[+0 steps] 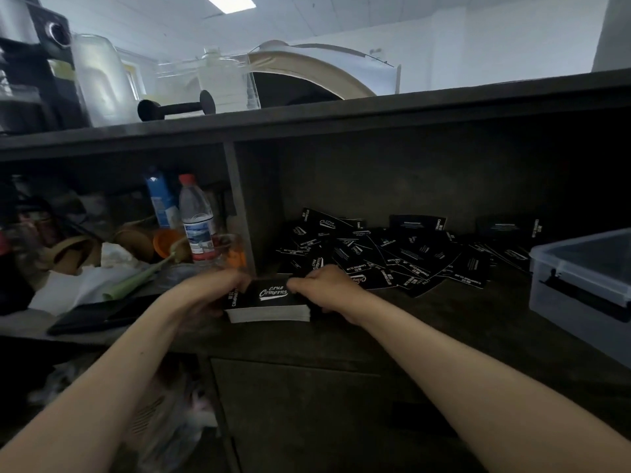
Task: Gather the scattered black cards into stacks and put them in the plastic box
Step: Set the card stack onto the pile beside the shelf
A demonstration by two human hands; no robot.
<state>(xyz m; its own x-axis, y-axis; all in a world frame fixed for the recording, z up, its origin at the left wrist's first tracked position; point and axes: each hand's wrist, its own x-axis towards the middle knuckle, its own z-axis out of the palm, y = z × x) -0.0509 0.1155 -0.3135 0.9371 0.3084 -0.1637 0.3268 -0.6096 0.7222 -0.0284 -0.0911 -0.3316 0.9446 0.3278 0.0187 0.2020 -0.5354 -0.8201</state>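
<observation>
Currently both hands, left hand [218,290] and right hand [324,285], grip a squared stack of black printed cards [269,302] on the dark table [444,319]. Carrying it to the clear plastic box [580,278], a loose pinch could let cards slide and fan.

Plastic box [543,298] runs past the right edge.

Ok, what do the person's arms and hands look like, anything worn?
Both forearms are bare to the frame's edge, no sleeves in view. The left hand and right hand are ungloved, no watch or bracelet at either wrist. The left hand is motion-blurred.
</observation>
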